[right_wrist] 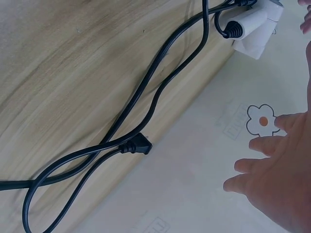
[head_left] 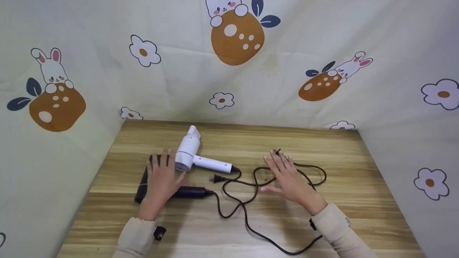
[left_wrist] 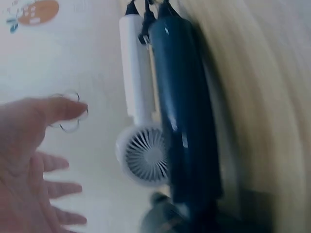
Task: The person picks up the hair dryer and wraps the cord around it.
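Note:
A white hair dryer lies on the wooden table, its handle pointing right. Nearer the person lies a dark hair dryer, its body partly hidden beneath my left hand. That hand hovers with fingers spread and grips nothing; the left wrist view shows its straight fingers apart from both dryers. My right hand is held over the black cords, fingers extended and holding nothing. A black plug lies just right of the white handle. Another plug appears in the right wrist view, partly covered by the right fingertips in the head view.
Cloth walls printed with rabbits, fruit and flowers stand at the back and both sides of the table. The cords loop across the middle, and one runs under the right forearm near the front. Dark bands sit at both wrists.

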The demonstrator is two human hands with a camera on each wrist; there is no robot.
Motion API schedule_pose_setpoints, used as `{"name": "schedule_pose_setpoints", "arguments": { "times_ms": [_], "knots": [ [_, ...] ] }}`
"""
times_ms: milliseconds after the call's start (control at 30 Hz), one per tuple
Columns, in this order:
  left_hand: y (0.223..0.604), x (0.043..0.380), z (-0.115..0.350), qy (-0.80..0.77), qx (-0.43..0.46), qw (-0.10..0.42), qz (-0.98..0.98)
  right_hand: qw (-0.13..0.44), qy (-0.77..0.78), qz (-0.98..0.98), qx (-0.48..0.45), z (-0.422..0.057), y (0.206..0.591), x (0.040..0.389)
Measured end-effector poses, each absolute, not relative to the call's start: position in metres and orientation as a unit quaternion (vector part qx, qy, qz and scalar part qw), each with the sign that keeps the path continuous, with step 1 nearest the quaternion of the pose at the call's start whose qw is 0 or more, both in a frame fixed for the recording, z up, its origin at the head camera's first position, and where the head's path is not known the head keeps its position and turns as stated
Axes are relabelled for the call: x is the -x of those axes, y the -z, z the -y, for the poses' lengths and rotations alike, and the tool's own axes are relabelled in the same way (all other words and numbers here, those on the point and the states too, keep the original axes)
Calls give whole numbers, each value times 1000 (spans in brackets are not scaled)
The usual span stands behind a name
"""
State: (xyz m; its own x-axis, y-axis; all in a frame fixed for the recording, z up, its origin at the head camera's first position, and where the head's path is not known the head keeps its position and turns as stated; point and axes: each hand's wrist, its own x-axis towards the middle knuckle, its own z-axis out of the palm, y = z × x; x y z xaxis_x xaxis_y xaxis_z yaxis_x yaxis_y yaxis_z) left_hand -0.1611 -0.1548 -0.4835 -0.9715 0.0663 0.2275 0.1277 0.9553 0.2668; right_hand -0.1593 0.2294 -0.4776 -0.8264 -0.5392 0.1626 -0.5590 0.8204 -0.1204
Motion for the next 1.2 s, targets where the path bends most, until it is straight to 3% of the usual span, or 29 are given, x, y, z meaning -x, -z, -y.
{"name": "schedule_pose_setpoints", "arguments": {
  "times_ms": [267, 600, 967, 1200],
  "knots": [
    [501, 157, 188, 216, -86, 29, 972, 57, -73, 954, -284, -231, 479, 158],
    [517, 153, 205, 280, -126, -37, 951, 58, -71, 952, -291, -230, 479, 161],
    [522, 146, 206, 324, -140, -13, 935, 53, -76, 954, -286, -230, 481, 159],
    [517, 131, 202, 370, -165, 43, 913, 36, -79, 954, -287, -229, 480, 159]
  ]
}}
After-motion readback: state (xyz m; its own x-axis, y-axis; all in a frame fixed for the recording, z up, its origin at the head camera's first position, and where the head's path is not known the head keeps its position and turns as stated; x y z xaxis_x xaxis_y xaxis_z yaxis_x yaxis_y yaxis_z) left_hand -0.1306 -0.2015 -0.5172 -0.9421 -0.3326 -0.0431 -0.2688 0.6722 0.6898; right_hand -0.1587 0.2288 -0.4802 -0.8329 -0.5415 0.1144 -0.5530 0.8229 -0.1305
